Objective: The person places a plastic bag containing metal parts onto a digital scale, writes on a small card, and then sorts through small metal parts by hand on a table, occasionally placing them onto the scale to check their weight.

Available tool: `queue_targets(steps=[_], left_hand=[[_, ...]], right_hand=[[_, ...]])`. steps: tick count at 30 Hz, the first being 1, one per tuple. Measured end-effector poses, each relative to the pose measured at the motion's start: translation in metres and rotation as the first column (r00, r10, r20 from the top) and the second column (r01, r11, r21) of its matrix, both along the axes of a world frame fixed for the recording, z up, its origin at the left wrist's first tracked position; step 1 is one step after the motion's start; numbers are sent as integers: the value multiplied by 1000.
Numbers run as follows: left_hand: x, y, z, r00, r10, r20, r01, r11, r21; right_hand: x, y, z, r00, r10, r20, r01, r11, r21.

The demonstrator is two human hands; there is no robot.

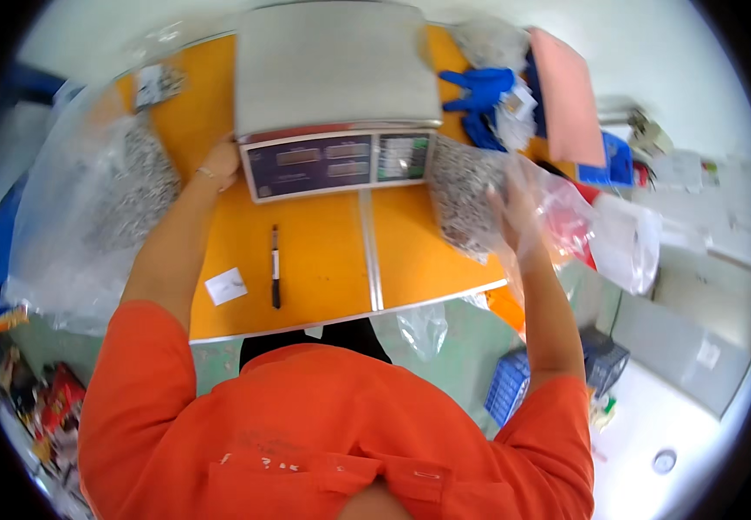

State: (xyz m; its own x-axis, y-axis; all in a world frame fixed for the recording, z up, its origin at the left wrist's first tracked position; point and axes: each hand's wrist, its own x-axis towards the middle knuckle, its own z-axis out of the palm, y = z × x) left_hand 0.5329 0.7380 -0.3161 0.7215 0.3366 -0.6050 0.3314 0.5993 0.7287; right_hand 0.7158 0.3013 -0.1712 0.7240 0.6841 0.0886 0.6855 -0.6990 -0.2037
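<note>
Scale [338, 69]: on orange table [323, 260], left hand [217, 162] flat against its corner, gripping nothing.
Bag [471, 204]: right hand [514, 208] clasps it.
Pen [276, 266]: lies untouched.

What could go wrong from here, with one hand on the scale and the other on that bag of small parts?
1. The clear bag of small grey parts lies near the table's right edge, gripped by the right hand alone; it could slide off or spill.
2. The left hand touches the scale's corner; pressure there might skew a reading.
3. The black pen lies loose near the front edge and could get knocked off.
</note>
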Motion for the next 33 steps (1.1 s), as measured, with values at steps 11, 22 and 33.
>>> queue_targets(steps=[11, 22, 33], left_hand=[[6, -23, 24, 992, 67, 106, -75, 995, 69], [12, -3, 26, 981, -171, -92, 183, 973, 142], [-16, -31, 12, 984, 141, 107, -134, 988, -75]], right_hand=[[-16, 5, -17, 932, -310, -190, 337, 932, 135], [-13, -13, -51, 937, -335, -96, 346, 928, 140], [-27, 8, -30, 917, -394, -56, 396, 918, 9]])
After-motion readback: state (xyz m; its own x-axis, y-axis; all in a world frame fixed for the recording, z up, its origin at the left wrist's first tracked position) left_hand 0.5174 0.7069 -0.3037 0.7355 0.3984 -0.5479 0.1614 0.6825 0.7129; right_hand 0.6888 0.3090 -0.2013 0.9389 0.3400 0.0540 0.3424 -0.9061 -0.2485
